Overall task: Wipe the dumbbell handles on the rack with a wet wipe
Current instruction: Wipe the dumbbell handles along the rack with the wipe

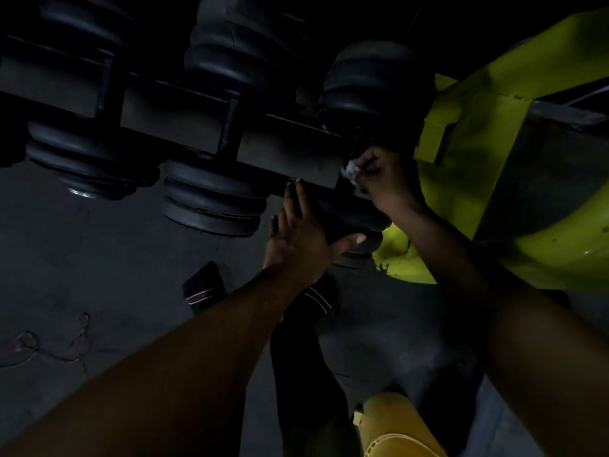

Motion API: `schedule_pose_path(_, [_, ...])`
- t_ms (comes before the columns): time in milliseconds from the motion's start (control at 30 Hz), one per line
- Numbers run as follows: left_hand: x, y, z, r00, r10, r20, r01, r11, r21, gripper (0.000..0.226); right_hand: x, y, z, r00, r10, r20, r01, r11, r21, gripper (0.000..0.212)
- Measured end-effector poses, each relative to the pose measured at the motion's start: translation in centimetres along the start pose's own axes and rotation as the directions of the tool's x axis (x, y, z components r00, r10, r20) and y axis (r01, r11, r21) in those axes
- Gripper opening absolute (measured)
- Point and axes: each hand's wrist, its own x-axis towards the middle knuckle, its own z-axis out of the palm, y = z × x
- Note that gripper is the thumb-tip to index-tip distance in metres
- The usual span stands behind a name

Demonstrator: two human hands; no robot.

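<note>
Several black dumbbells lie across a dark rack rail [171, 127]. My right hand [384, 179] grips a crumpled white wet wipe [351, 169] and is curled around the handle of the rightmost dumbbell [369, 84], just past the rail's end; the handle itself is hidden by the hand. My left hand [301, 239] rests with straight fingers on the near head of that dumbbell [359, 219], thumb spread under it and fingertips touching the rail's lower edge.
A lime-yellow rack frame [487, 133] stands close on the right. Two more dumbbells [214, 199] hang over the rail to the left. Below are a dark concrete floor [82, 308], my socked feet and a yellow garment [395, 427].
</note>
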Motion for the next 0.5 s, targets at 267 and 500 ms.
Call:
schedule_pose_path(267, [-0.1,0.2,0.0,1.000,-0.024,-0.003,0.024,1.000,-0.013,0.141,0.2,0.1,-0.6,0.951,0.298,0.076,-0.294,0.954,-0.061,0.012])
schedule_pose_path(500, [-0.2,0.0,0.1,1.000,-0.004,-0.006,0.004,0.999,-0.032,0.141,-0.2,-0.1,-0.2,0.948,0.304,0.095,-0.277,0.934,-0.224,0.003])
